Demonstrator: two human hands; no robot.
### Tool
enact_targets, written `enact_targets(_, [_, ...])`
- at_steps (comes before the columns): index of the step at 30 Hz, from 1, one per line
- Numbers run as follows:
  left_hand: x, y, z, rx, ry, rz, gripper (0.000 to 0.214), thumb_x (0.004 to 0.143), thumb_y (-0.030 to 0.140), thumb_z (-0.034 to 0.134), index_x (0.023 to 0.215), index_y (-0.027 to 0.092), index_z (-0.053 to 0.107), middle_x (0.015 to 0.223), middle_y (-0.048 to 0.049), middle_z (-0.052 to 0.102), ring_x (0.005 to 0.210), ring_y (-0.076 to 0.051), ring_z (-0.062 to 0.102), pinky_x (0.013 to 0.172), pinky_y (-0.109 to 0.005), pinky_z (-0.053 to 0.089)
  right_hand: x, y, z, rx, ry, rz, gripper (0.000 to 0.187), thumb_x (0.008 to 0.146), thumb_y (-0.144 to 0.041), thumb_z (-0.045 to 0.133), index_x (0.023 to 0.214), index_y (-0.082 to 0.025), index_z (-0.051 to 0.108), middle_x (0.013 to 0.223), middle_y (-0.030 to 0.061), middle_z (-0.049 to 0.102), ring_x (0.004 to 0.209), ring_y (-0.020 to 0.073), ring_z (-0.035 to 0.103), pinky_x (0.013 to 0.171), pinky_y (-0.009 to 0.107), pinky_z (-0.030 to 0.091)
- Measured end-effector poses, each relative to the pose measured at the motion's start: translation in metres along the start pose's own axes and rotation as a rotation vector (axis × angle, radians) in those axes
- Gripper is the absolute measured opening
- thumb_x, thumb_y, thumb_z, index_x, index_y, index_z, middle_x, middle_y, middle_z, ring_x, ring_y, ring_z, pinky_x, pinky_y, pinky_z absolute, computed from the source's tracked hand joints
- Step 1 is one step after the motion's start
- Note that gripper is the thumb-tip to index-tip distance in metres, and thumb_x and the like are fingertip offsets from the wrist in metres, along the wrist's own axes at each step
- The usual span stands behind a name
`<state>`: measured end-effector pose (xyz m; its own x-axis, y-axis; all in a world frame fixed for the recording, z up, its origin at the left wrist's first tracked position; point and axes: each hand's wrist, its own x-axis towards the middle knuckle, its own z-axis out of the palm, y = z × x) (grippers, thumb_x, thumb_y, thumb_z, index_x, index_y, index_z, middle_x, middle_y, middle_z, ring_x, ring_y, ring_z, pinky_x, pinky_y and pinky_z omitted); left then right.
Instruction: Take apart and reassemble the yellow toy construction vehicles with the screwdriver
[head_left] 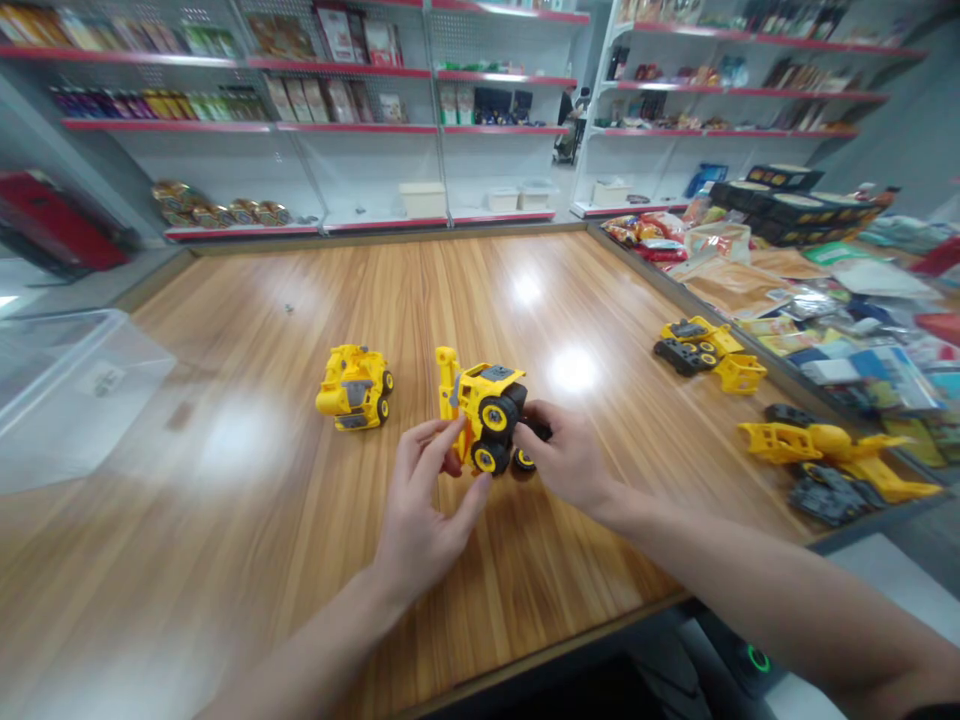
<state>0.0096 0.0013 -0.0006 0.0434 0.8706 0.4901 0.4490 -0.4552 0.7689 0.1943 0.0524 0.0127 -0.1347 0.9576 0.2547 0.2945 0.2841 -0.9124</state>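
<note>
A yellow toy construction truck [491,400] with black wheels and a raised yellow arm is tilted between my hands, its wheels partly facing me. My left hand [427,490] has its fingers at the arm side of the truck and its thumb close under a wheel. On the other side, my right hand [566,450] pinches the truck near its dark wheels; its fingertips are partly hidden. To the left, apart from both hands, another yellow toy truck [354,388] rests on the wooden table [247,540].
At the right edge lie a yellow and grey toy vehicle [709,350] and a toy loader [832,455]. A clear plastic bin [75,400] stands at the left. Packets [720,270] and black boxes [787,205] are piled beyond the right edge. Stocked shelves [360,130] line the back.
</note>
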Motion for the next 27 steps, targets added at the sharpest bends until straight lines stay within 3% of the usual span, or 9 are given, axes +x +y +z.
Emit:
enact_targets(2, [0.000,0.002,-0.003,-0.040,0.022,0.035,0.043,0.080,0.015,0.067,0.121,0.021,0.058,0.109,-0.0080,0.052,0.080,-0.015,0.055,0.077,-0.034,0.051,0.001,0.001,0.001,0.065,0.035,0.025,0.025,0.090,-0.038,0.057,0.082,-0.016,0.065,0.067,0.0003,0.060,0.059,0.0117,0.053,0.053,0.022,0.041])
enact_targets(5, [-0.001,0.003,-0.008,-0.134,-0.108,0.030,0.008,0.080,0.014,0.066,0.082,0.019,0.061,0.074,-0.0005,0.055,0.065,-0.013,0.052,0.062,-0.027,0.044,0.003,0.003,0.002,0.180,0.055,0.070,0.033,0.093,-0.046,0.052,0.078,-0.017,0.059,0.062,-0.0020,0.051,0.053,0.0100,0.046,0.048,0.022,0.037])
enact_targets(7, [-0.003,0.005,-0.007,-0.154,-0.235,0.010,0.016,0.081,0.016,0.066,0.068,0.018,0.058,0.060,0.0022,0.053,0.055,-0.010,0.048,0.055,-0.024,0.039,0.003,0.001,0.002,0.256,0.059,0.097,0.037,0.093,-0.052,0.048,0.079,-0.019,0.055,0.061,-0.0033,0.048,0.050,0.0094,0.044,0.045,0.021,0.035])
enact_targets(10, [-0.004,0.005,-0.002,-0.327,-0.354,-0.176,0.007,0.082,0.023,0.068,0.080,0.018,0.064,0.065,0.0011,0.058,0.053,-0.009,0.050,0.049,-0.021,0.039,0.002,-0.003,0.003,0.332,0.040,0.126,0.041,0.092,-0.059,0.045,0.081,-0.020,0.051,0.062,-0.0035,0.048,0.048,0.0091,0.044,0.043,0.021,0.037])
enact_targets(12, [-0.004,0.004,0.002,-0.602,-0.372,-0.393,0.020,0.081,0.031,0.070,0.095,0.018,0.063,0.077,-0.0020,0.062,0.058,-0.012,0.054,0.047,-0.021,0.043,-0.001,-0.005,0.005,0.353,-0.009,0.136,0.043,0.091,-0.061,0.045,0.080,-0.020,0.052,0.060,-0.0035,0.047,0.045,0.0089,0.043,0.041,0.021,0.037])
enact_targets(14, [-0.003,0.003,0.004,-0.799,-0.346,-0.506,0.035,0.078,0.044,0.070,0.101,0.019,0.061,0.085,-0.0054,0.063,0.067,-0.016,0.059,0.047,-0.025,0.049,-0.003,-0.006,0.007,0.349,-0.084,0.139,0.044,0.091,-0.061,0.046,0.078,-0.019,0.053,0.056,-0.0040,0.045,0.042,0.0085,0.041,0.038,0.020,0.035])
enact_targets(17, [0.000,0.005,0.003,-0.937,-0.278,-0.524,0.049,0.076,0.057,0.065,0.107,0.019,0.061,0.096,-0.0099,0.064,0.079,-0.023,0.063,0.054,-0.032,0.056,-0.005,-0.004,0.009,0.299,-0.188,0.119,0.040,0.089,-0.055,0.053,0.077,-0.018,0.058,0.057,-0.0023,0.050,0.046,0.0102,0.048,0.042,0.021,0.040])
enact_targets(22, [0.007,0.012,0.002,-1.105,-0.082,-0.737,0.037,0.081,0.034,0.067,0.114,0.019,0.062,0.099,-0.0086,0.069,0.080,-0.022,0.066,0.060,-0.032,0.058,-0.005,0.000,0.004,0.132,-0.195,0.056,0.027,0.091,-0.042,0.057,0.081,-0.017,0.063,0.070,0.0014,0.059,0.063,0.0138,0.056,0.055,0.024,0.045])
enact_targets(27, [0.013,0.007,0.000,-1.089,0.080,-0.754,0.036,0.082,0.027,0.066,0.117,0.020,0.061,0.099,-0.0057,0.069,0.080,-0.020,0.067,0.061,-0.031,0.058,-0.006,-0.005,-0.004,-0.008,-0.187,-0.027,0.035,0.099,-0.036,0.039,0.080,-0.017,0.061,0.063,-0.0001,0.054,0.057,0.0122,0.051,0.052,0.024,0.039])
